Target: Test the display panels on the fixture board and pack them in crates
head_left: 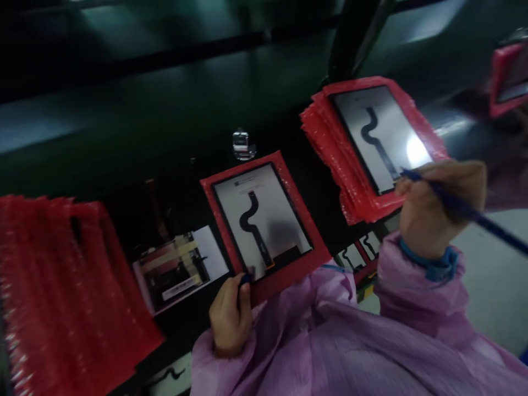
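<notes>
My right hand (439,203), a blue strap (437,265) round its wrist, is closed on a slim blue pen-shaped tool (466,212). The tool's tip is at the lower end of the dark ribbon cable on a silvery display panel (396,118); I cannot tell if they touch. That panel lies on a stack of red bubble-wrap sleeves (334,165). My left hand (231,316) is closed at the lower left corner of a second display panel (231,201) on a red sleeve (284,280). Something small and dark blue shows at its fingertips, too blurred to name.
A tall pile of red bubble-wrap sleeves (70,297) lies at left. Beside it are a taped electronic assembly (173,275) and a white sheet (210,253). A small shiny clear object (241,144) sits behind the middle panel. Another red-wrapped item (507,77) is at far right.
</notes>
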The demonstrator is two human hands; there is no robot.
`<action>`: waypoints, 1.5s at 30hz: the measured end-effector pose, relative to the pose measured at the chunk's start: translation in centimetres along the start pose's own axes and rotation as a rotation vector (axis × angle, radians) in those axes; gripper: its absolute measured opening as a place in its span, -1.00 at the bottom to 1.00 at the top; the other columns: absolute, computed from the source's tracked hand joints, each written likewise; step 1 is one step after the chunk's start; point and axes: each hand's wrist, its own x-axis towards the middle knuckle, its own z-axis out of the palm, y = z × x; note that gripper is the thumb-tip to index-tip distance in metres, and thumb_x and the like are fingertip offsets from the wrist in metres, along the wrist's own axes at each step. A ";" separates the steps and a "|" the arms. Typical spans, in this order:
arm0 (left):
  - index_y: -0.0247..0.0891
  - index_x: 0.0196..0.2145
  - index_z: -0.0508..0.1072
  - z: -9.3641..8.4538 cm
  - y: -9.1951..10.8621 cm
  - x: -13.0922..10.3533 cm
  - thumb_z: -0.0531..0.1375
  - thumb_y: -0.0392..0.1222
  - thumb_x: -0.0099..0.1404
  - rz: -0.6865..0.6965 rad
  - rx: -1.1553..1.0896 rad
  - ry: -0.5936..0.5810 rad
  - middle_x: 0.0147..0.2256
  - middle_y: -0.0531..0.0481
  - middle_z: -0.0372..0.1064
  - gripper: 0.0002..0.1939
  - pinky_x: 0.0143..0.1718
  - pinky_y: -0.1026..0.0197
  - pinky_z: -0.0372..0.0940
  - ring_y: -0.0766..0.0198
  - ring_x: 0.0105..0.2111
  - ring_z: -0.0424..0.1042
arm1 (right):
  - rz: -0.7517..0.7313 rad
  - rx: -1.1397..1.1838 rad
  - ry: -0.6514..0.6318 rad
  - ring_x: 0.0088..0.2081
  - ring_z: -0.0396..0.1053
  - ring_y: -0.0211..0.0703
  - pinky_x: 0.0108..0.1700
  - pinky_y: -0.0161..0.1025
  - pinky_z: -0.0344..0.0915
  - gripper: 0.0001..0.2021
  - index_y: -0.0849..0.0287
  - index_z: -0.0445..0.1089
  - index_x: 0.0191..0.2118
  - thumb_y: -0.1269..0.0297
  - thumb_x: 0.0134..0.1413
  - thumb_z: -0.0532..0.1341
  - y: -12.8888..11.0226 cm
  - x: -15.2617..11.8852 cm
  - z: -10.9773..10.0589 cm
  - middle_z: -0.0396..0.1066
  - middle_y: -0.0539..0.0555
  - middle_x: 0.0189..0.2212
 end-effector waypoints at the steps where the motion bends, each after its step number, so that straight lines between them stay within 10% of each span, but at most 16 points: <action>1: -0.28 -0.19 0.42 0.0 -0.2 -0.1 0.01 -0.23 0.50 0.005 0.007 -0.005 -0.42 0.01 0.43 -0.79 -0.39 0.32 0.33 0.31 -0.45 0.47 | -0.051 -0.035 0.038 -0.59 0.17 -0.34 -0.54 -0.24 0.18 -0.80 0.05 0.27 -0.40 0.24 0.04 0.34 0.7 1.4 -0.6 0.24 -0.09 -0.51; 7: -0.27 -0.21 0.45 0.3 -1.0 -0.6 -0.01 -0.12 0.52 -0.026 0.075 0.006 -0.40 -0.03 0.50 -0.71 -0.37 0.28 0.36 0.26 -0.42 0.52 | -0.063 -0.463 0.054 -0.64 0.08 -0.34 -0.59 -0.27 0.02 -0.64 0.07 0.08 -0.55 0.26 0.15 0.25 5.9 6.8 -3.5 0.02 -0.14 -0.65; 15: -0.24 -0.18 0.47 0.1 -1.3 -0.9 0.03 -0.09 0.50 -0.093 0.109 -0.013 -0.37 -0.09 0.54 -0.73 -0.37 0.23 0.37 0.19 -0.38 0.54 | -0.089 -0.518 -0.141 -0.60 0.02 -0.35 -0.54 -0.25 0.06 -0.52 0.09 0.05 -0.62 0.06 0.16 0.27 7.9 6.2 -4.3 0.03 -0.11 -0.70; 27: -0.11 -0.16 0.47 -0.1 -1.3 -1.0 0.05 -0.05 0.46 -0.200 0.101 -0.053 -0.34 -0.02 0.54 -0.78 -0.36 0.14 0.41 0.10 -0.34 0.56 | -0.075 -0.503 -0.172 -0.60 -0.02 -0.37 -0.52 -0.25 0.02 -0.52 0.08 -0.03 -0.61 0.16 0.14 0.27 8.0 6.2 -4.1 -0.04 -0.12 -0.67; 34: -0.02 -0.16 0.47 -1.1 -0.1 -1.8 0.08 -0.05 0.42 -0.312 -0.038 0.004 -0.32 0.05 0.54 -0.83 -0.35 0.08 0.46 0.09 -0.36 0.56 | -0.050 -0.088 0.097 -0.67 -0.10 -0.35 -0.61 -0.27 -0.01 -0.61 0.03 -0.01 -0.49 0.15 0.29 0.17 2.2 2.3 -2.8 -0.14 -0.16 -0.65; 36: -0.08 -0.18 0.49 -1.2 1.1 -1.6 0.10 -0.10 0.43 -0.242 -0.119 0.011 -0.29 0.02 0.55 -0.83 -0.32 0.13 0.47 0.14 -0.36 0.56 | 0.076 0.082 -0.020 -0.66 0.00 -0.36 -0.62 -0.30 0.08 -0.63 0.04 0.08 -0.46 0.00 0.26 0.18 0.4 -0.4 -1.8 0.00 -0.13 -0.61; 41: -0.16 -0.10 0.52 -0.6 4.4 0.1 0.07 -0.15 0.48 -0.121 -0.324 -0.117 -0.25 -0.04 0.60 -0.77 -0.37 0.29 0.48 0.25 -0.36 0.59 | 0.485 0.578 -1.017 -0.50 0.35 -0.28 -0.44 -0.28 0.37 -0.71 0.08 0.35 -0.44 0.03 0.23 0.19 -1.8 -6.8 2.5 0.35 -0.03 -0.53; 45: -0.16 -0.13 0.54 -0.3 5.5 1.1 0.07 -0.08 0.48 -0.035 -0.441 -0.119 -0.28 -0.05 0.62 -0.74 -0.33 0.26 0.53 0.19 -0.33 0.62 | 0.630 0.606 -1.082 -0.59 0.29 -0.32 -0.58 -0.34 0.29 -0.69 0.08 0.32 -0.45 0.13 0.32 0.06 -2.9 -9.5 5.3 0.33 -0.07 -0.56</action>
